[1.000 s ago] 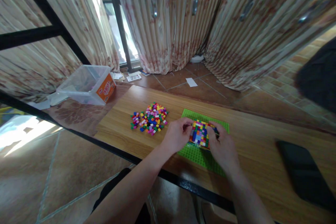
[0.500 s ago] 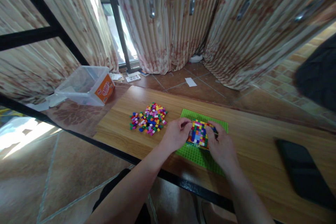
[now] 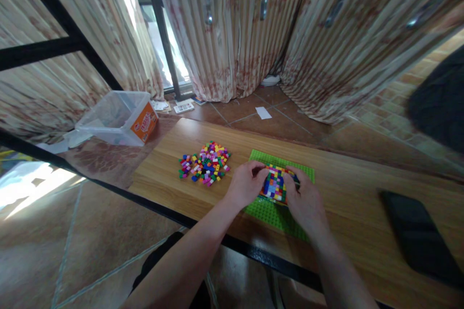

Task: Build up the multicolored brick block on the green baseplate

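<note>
A block of many-coloured toy bricks (image 3: 274,184) sits over the green studded baseplate (image 3: 266,211) on the wooden table. On its left side my left hand (image 3: 248,181) is closed, with thumb and fingers curled against the block's edge. My right hand (image 3: 303,198) grips the opposite side, its thumb on the top surface and its fingers round the far right corner. Both hands partly cover the block. Whether its underside is joined to the baseplate I cannot tell. To the left lies a pile of loose bricks (image 3: 206,163) in mixed colours.
A black phone (image 3: 416,236) lies on the table (image 3: 348,193) at the right. On the floor beyond the left end stands a clear plastic bin (image 3: 119,118) with an orange label. Dark metal bars (image 3: 145,203) run along the table's near edge and overhead.
My left hand has shifted very slightly, with the thumb a little further over the block's left edge. Otherwise both hands keep their hold and the loose bricks are unmoved.
</note>
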`<act>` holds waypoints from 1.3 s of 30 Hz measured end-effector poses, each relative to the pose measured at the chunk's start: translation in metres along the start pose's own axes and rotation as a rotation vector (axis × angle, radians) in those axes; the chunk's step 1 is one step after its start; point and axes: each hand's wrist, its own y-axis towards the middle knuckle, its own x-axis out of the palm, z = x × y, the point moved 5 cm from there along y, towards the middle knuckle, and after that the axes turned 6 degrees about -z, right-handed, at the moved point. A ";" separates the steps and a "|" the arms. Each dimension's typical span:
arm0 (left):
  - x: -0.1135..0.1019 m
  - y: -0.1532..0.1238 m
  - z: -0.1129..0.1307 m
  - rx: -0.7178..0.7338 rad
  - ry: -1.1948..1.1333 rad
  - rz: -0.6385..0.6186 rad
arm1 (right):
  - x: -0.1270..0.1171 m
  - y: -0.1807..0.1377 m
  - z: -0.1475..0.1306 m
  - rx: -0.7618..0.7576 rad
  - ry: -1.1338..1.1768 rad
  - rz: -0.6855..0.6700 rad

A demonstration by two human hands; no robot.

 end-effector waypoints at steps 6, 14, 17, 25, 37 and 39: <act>0.002 0.001 -0.002 -0.022 -0.062 0.036 | 0.001 0.000 0.000 -0.017 0.013 0.015; 0.005 0.000 -0.005 -0.063 -0.109 0.092 | 0.002 0.000 0.000 -0.013 0.000 0.025; 0.005 -0.003 -0.004 -0.058 -0.099 0.097 | 0.001 0.000 0.001 -0.007 -0.006 0.009; -0.044 -0.002 -0.013 0.061 0.299 0.075 | 0.002 -0.003 0.001 -0.026 -0.017 -0.019; -0.072 -0.007 -0.028 0.089 0.768 -0.002 | 0.001 -0.002 0.002 -0.033 -0.037 -0.003; -0.069 -0.006 -0.029 0.062 0.785 0.007 | 0.001 -0.002 0.002 -0.036 -0.042 -0.002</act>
